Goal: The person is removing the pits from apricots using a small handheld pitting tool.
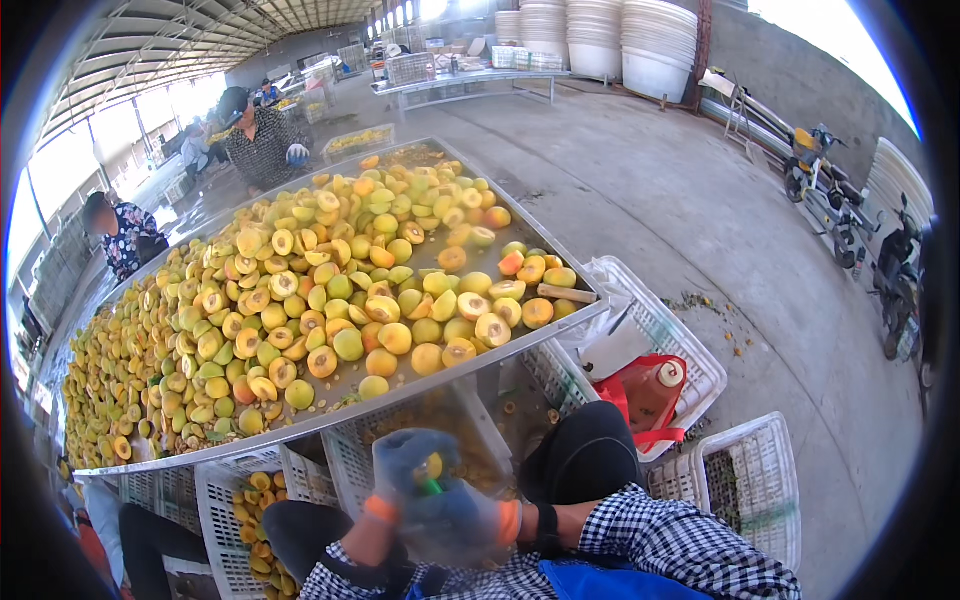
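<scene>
My left hand, in a blue-grey work glove with an orange cuff, grips a yellow stone fruit. My right hand, gloved alike, is closed just below it, touching or nearly touching the left. A small green object, perhaps a tool's handle, shows at the right fingers; the rest of it is hidden. Both hands are blurred and held over my lap. In front of them stands a metal-rimmed table heaped with yellow-green stone fruit, many cut in half with pits showing.
Below the table's near edge are a white crate of fruit halves and another crate. To the right, a crate holds a red bag with a bottle. A wooden stick lies at the table corner. Several people work nearby.
</scene>
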Demonstrator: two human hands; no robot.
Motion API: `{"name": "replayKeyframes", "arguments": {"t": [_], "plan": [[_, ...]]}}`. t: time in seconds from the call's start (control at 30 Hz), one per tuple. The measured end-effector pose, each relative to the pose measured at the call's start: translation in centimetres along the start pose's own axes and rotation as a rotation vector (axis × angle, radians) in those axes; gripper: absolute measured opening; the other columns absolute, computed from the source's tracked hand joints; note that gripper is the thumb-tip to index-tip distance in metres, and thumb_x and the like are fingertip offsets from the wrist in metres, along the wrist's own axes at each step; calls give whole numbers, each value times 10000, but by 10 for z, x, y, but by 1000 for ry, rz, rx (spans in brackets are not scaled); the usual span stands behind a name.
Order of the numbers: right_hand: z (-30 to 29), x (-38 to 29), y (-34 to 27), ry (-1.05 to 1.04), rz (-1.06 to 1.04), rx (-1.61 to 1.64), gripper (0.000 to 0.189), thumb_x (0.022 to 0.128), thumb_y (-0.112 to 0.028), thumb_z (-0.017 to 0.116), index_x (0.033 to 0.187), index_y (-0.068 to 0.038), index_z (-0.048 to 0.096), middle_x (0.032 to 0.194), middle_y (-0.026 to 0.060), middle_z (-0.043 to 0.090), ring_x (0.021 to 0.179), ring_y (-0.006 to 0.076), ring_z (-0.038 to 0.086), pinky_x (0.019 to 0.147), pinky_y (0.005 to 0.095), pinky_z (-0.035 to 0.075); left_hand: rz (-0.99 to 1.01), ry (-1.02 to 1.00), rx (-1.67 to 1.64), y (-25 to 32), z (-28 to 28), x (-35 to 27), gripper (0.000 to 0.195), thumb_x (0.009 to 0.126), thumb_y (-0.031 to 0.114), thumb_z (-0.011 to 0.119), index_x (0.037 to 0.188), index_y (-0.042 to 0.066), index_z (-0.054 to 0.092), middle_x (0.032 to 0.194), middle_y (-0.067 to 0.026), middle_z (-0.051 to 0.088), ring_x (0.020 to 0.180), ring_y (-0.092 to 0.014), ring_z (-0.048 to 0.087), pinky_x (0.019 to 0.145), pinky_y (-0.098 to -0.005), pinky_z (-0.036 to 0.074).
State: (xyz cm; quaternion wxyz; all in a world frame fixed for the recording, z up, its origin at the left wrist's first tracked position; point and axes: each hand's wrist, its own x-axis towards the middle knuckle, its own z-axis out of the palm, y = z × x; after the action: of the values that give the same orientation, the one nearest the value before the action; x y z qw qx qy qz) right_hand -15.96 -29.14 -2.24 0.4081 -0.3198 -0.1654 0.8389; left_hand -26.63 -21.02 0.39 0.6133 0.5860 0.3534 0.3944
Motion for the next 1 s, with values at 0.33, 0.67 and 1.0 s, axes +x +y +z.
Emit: {"name": "replayKeyframes", "arguments": {"t": [0.33,0.67,1.0], "plan": [[-26,17,12,-697,418,466,197,1020,-235,526,840,-168,568,626,-72,453,515,64,477,466,240,378,-93,-245,-3,-38,-29,15,201,722,43,688,918,64,729,830,-64,712,764,-236,707,705,-311,566],[-15,14,-39,58,111,-688,394,891,-385,697,1049,-27,647,660,65,605,482,212,587,425,349,449,-88,503,1049,37,-165,-34,336,933,283,622,1003,-28,729,881,-163,734,767,-268,708,737,-352,544],[-58,31,-38,299,-171,-1852,315,882,-274,646,1109,-56,625,851,212,691,798,419,671,703,505,512,-268,-40,1468,27,-74,113,630,881,629,583,1100,55,726,1103,-218,703,1062,-353,668,931,-440,506]]}}
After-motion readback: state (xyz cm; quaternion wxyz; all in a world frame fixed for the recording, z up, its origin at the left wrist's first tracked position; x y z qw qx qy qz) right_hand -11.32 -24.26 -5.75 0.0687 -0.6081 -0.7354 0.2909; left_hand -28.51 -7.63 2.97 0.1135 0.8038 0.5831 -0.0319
